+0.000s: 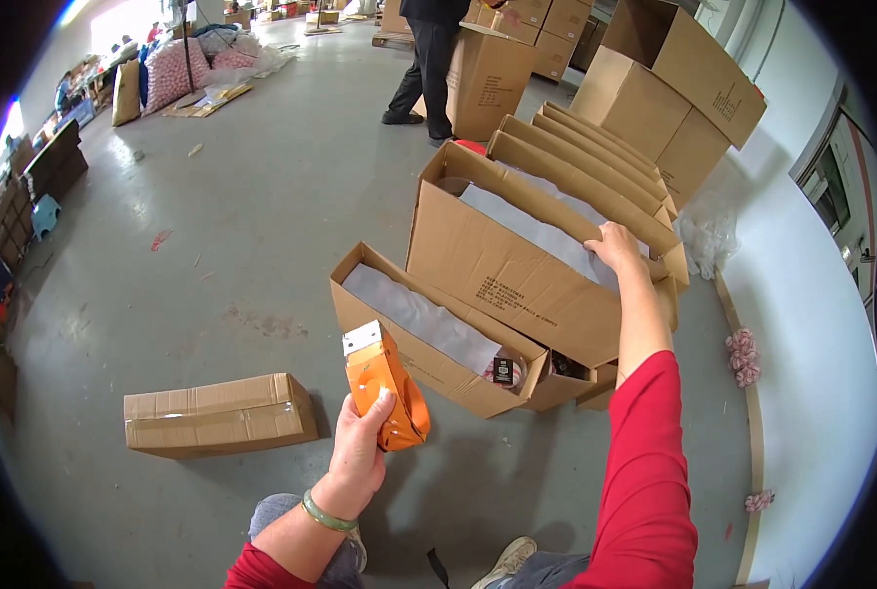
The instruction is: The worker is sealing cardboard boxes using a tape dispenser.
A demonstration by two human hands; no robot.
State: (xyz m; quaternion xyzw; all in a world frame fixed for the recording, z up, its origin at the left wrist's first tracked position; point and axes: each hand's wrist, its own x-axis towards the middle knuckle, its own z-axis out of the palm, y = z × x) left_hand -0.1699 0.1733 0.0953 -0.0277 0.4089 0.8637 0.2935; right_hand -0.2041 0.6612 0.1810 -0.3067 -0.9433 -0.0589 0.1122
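Observation:
My left hand (pixel 360 442) is wrapped round an orange handheld tool with a pale metal-like end, perhaps a tape dispenser (pixel 384 383). It is held above the floor, in front of a low open carton (pixel 428 358) lined with white sheeting. Farther right, my right hand (pixel 615 245) grips the upper edge of a taller long carton (pixel 517 260), which is open and also has white sheeting inside. Its fingertips are partly hidden behind the cardboard. A small dark tag (pixel 503 371) shows at the near end of the low carton.
A taped long carton (pixel 220 417) lies on the floor at left. More open cartons (pixel 595 147) stand in a row behind, with a large carton (pixel 674 88) beyond. Another person (pixel 433 69) stands at the back. A white wall (pixel 811 344) bounds the right side.

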